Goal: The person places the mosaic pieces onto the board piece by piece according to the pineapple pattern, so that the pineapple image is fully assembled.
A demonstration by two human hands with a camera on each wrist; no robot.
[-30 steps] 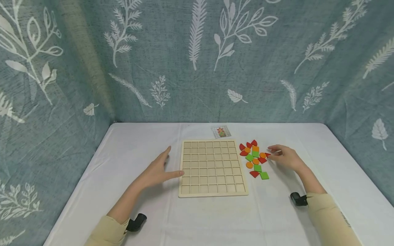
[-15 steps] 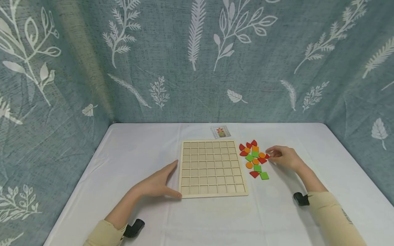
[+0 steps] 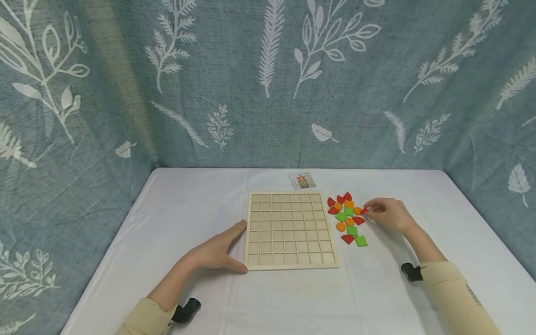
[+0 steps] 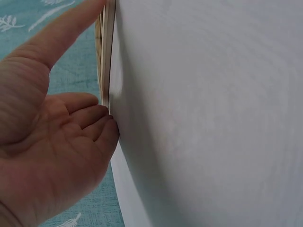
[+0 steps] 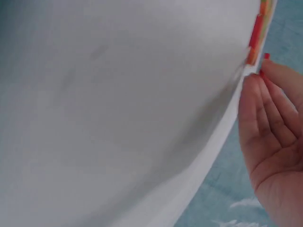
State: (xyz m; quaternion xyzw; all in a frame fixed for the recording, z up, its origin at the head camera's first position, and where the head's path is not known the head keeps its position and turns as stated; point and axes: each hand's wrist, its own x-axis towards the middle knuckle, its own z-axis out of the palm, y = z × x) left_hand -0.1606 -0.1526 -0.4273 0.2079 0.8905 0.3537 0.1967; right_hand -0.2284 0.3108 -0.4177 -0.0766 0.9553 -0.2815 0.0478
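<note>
A pale wooden board (image 3: 290,226) with a grid of square cells lies mid-table in the head view. My left hand (image 3: 215,251) touches its left edge, the thumb near the front-left corner and the fingers spread from it. In the left wrist view the thumb (image 4: 61,34) lies straight against the board's side. My right hand (image 3: 389,214) pinches a small red tile (image 3: 364,211) between thumb and fingertips, at the right of a loose group of tiles. The right wrist view shows only a bit of this red tile (image 5: 267,56); its full shape is hidden.
Right of the board lie several flat tiles: red fan-shaped ones (image 3: 347,239), orange discs (image 3: 341,227), green squares (image 3: 361,241) and an orange square (image 3: 349,204). A small picture card (image 3: 302,180) lies behind the board. A patterned curtain (image 3: 259,130) hangs beyond the white table (image 3: 289,302).
My left hand has moved toward the front along the board's left edge, its thumb now near the front corner. My right hand has picked up the red tile it was touching.
</note>
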